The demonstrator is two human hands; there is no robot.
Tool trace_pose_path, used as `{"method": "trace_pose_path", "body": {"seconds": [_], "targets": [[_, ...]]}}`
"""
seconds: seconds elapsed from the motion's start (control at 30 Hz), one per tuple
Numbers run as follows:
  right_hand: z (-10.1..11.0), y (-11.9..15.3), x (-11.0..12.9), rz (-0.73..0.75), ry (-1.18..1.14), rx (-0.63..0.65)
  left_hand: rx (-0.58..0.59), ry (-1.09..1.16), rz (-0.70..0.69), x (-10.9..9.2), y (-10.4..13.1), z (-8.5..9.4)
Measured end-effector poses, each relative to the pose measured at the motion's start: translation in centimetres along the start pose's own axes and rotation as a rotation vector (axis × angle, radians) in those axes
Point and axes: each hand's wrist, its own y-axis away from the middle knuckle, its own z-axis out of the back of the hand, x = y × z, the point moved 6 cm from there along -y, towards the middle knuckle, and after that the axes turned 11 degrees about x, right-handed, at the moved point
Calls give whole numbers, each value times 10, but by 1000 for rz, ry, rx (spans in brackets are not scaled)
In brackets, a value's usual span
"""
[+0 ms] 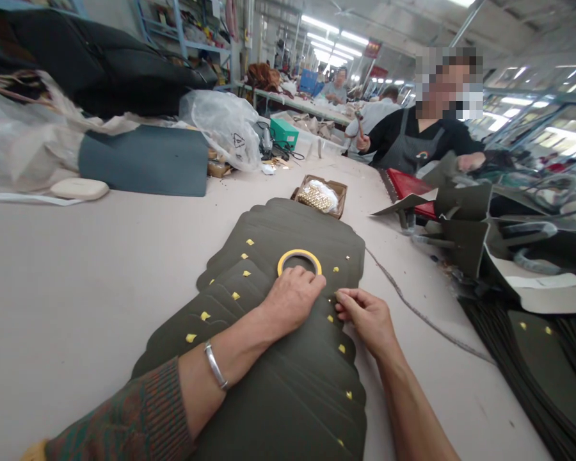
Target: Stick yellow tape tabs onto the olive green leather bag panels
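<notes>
Dark green leather-like panels (288, 365) lie overlapped in a fanned row down the table before me. Small yellow tape pieces (205, 316) dot their left and right edges. My left hand (295, 293) is closed on the near rim of a roll of yellow tape (299, 252), which lies over the upper panels. Just right of it, my right hand (367, 315) pinches at the right edge of a panel, thumb and forefinger together. What sits between those fingertips is too small to make out. A tiny shiny spot shows on the panel beside them.
A small box of gold-coloured studs (319, 195) stands beyond the panels. A cord (413, 304) runs along the right. Stacked dark panels (532, 371) and bag parts (465, 218) fill the right side. Across the table, a person in an apron (413, 137) holds a hammer (360, 121).
</notes>
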Motion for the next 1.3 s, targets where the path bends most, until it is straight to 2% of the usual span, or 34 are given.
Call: {"method": "trace_pose_path", "body": {"seconds": [0.27, 0.4, 0.6, 0.77, 0.9, 1.0, 1.1, 1.17, 1.3], "targets": [[-2, -1, -6, 2, 37, 110, 68, 2, -68, -5, 2, -4], [-5, 2, 0, 39, 187, 177, 97, -3, -63, -7, 3, -4], [-15, 10, 18, 203, 613, 118, 89, 26, -68, -5, 3, -4], [-24, 7, 22, 265, 780, 47, 111, 51, -61, -4, 3, -5], [-19, 3, 17, 175, 747, 18, 103, 55, -68, -3, 2, -3], [-8, 6, 9, 75, 525, 15, 75, 51, -77, -3, 1, 0], [-3, 11, 2, 11, 368, 75, 62, 39, -83, -3, 1, 0], [-5, 14, 6, 70, 476, 86, 65, 35, -87, -3, 1, 0], [-17, 14, 17, 212, 756, 20, 64, 38, -95, -3, 1, 1]]}}
